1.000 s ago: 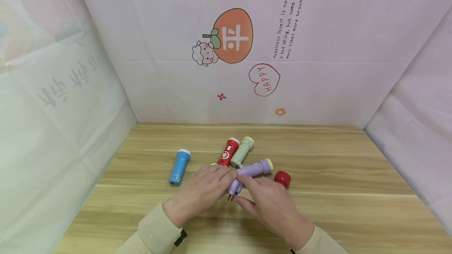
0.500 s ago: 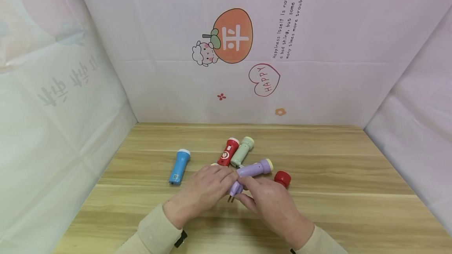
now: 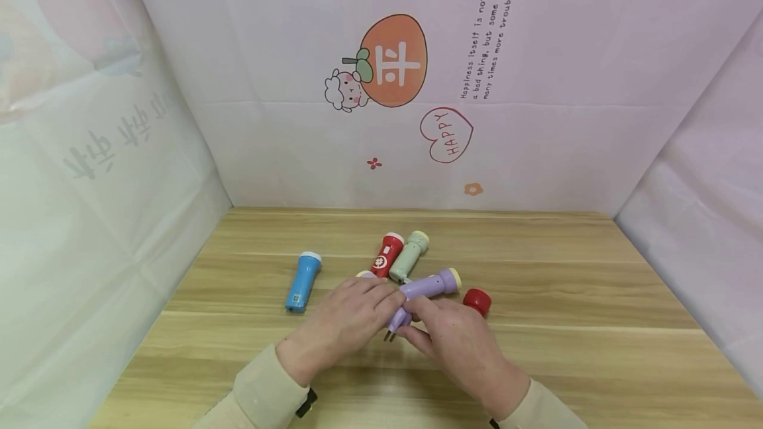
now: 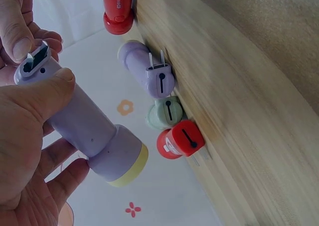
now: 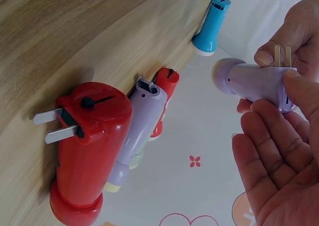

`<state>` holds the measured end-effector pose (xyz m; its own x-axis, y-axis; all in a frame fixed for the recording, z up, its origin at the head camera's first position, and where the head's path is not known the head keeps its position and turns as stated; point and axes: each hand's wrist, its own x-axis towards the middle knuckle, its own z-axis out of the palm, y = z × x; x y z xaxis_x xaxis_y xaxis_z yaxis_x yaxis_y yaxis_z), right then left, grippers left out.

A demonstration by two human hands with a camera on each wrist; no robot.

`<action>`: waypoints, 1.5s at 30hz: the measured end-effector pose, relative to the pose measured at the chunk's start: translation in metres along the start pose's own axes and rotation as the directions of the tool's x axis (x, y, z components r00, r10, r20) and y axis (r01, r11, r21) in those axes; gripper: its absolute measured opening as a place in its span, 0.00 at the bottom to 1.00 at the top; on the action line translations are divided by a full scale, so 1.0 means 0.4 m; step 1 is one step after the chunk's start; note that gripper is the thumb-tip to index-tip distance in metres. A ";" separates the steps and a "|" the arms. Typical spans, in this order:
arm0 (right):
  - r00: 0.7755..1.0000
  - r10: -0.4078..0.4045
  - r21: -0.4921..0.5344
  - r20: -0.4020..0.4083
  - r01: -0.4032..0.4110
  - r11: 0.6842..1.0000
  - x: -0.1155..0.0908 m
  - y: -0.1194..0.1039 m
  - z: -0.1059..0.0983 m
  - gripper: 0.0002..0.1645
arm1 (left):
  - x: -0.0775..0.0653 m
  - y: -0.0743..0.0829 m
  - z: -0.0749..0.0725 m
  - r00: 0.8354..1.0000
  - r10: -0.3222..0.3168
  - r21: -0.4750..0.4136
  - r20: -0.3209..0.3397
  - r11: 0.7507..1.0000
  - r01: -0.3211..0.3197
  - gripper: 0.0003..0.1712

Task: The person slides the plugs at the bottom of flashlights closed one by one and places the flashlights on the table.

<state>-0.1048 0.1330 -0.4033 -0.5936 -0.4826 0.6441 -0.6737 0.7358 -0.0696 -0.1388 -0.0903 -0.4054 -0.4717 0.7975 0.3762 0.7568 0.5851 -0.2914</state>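
Lilac plastic torch [image 4: 82,119], cylindrical with a flared head and a pale yellow rim, is held up in both hands above the middle of the desk [image 3: 566,336], which has a light wood grain. The left hand [image 3: 340,323] is closed round its body, the thumb lying along one side and the fingers underneath. The right hand [image 3: 465,346] has its thumb and a fingertip together at the plug end, pinching it lightly, while its other fingers are loosely extended. Two thin metal prongs [image 5: 277,56] stick out of that end, and the head points away from the person.

Just beyond the hands lies a second lilac torch [image 3: 426,286] with the same yellow rim, aimed to the right and slightly away. Behind it, a red torch with a white rim and white emblem [image 3: 384,258] and a pale green torch with a yellow rim [image 3: 410,258] lie just beside each other. Well apart on the left is a bright blue torch with a white rim [image 3: 303,283]. An all-red torch [image 5: 89,146], its prongs extended, lies near the right hand, which partly covers it in the head view. White printed cloth [image 3: 286,138] hangs behind the desk.
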 end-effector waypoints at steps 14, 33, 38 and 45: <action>0.999 -0.011 0.020 -0.030 0.012 1.000 -0.003 0.000 0.002 0.25 | 0.007 0.005 -0.008 1.000 -0.008 -0.006 0.026 1.000 0.008 0.21; 1.000 -0.010 0.052 -0.016 0.011 0.999 -0.005 0.001 -0.001 0.24 | 0.009 0.007 -0.013 1.000 -0.010 -0.017 0.018 1.000 0.010 0.22; 1.000 -0.010 0.053 -0.018 0.011 0.999 -0.005 0.001 -0.001 0.24 | 0.009 0.008 -0.013 1.000 -0.014 -0.013 0.023 1.000 0.014 0.21; 1.000 -0.012 0.060 -0.013 0.012 0.998 -0.005 0.004 0.000 0.23 | 0.009 0.008 -0.014 1.000 -0.012 -0.015 0.027 1.000 0.012 0.21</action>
<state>-0.1046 0.1352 -0.4046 -0.5798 -0.4848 0.6549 -0.7061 0.6999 -0.1070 -0.1355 -0.0865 -0.4002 -0.4926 0.7941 0.3560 0.7574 0.5927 -0.2740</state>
